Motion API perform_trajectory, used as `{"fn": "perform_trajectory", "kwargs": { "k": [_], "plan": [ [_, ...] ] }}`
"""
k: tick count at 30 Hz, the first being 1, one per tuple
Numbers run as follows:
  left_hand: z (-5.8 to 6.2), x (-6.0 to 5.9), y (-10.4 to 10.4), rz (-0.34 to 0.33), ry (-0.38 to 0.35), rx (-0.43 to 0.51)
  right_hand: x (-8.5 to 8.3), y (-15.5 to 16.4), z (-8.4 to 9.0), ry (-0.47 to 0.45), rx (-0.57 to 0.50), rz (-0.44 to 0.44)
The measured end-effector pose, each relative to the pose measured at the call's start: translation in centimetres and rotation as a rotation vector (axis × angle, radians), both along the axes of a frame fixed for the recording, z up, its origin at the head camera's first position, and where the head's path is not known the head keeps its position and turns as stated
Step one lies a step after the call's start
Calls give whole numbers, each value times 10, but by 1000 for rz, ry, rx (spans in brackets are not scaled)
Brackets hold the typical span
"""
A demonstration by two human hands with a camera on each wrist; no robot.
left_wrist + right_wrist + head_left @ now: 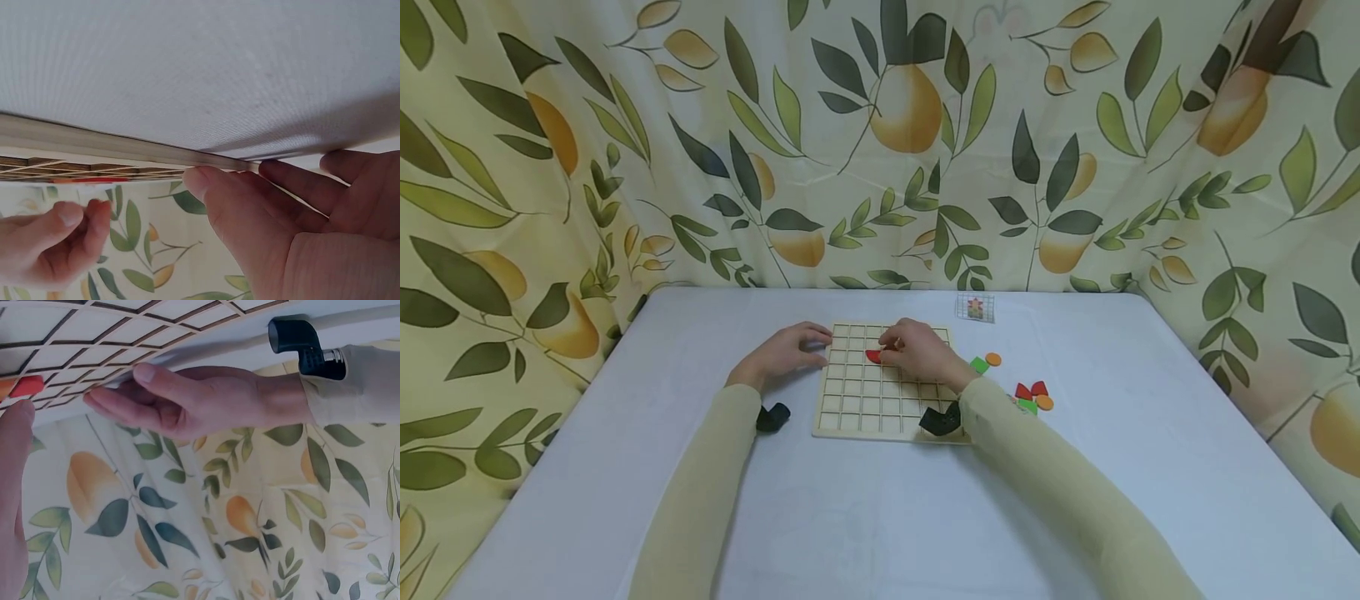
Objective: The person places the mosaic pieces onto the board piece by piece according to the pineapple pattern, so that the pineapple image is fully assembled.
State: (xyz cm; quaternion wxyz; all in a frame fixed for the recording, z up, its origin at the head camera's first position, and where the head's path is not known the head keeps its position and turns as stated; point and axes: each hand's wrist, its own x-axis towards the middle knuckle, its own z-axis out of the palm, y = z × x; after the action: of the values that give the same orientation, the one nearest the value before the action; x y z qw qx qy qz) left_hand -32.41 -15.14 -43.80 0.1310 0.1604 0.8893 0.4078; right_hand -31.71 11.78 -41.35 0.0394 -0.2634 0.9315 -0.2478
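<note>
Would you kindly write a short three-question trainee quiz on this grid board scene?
1. True or false: the right hand holds a red piece over the grid board.
2. Where does the left hand rest? A) on the loose pieces B) at the board's left edge C) on the small card
3. Fill in: the loose pieces lie to the board's ____ side.

Key: 1 true; 2 B; 3 right.
</note>
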Motion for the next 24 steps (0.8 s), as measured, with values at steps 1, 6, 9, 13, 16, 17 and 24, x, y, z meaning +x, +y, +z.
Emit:
{"fn": "perform_trajectory", "kwargs": {
  "k": [1,6,9,13,16,17,24],
  "plan": [
    [0,0,0,3,-2,2,0,4,1,0,-7,-14],
    [1,0,0,-14,20,-13,4,27,9,-2,-45,-101],
    [1,1,0,-33,40,-23,9,45,16,10,-63,-136],
    [2,1,0,-38,51,-32,16,72,24,40,-45,-180],
    [2,1,0,-36,52,-37,22,93,28,37,-22,-215],
    [2,2,0,-36,52,-40,24,100,28,28,-18,-225],
    [2,2,0,-39,57,-43,35,141,27,-10,22,-303]
  ]
}}
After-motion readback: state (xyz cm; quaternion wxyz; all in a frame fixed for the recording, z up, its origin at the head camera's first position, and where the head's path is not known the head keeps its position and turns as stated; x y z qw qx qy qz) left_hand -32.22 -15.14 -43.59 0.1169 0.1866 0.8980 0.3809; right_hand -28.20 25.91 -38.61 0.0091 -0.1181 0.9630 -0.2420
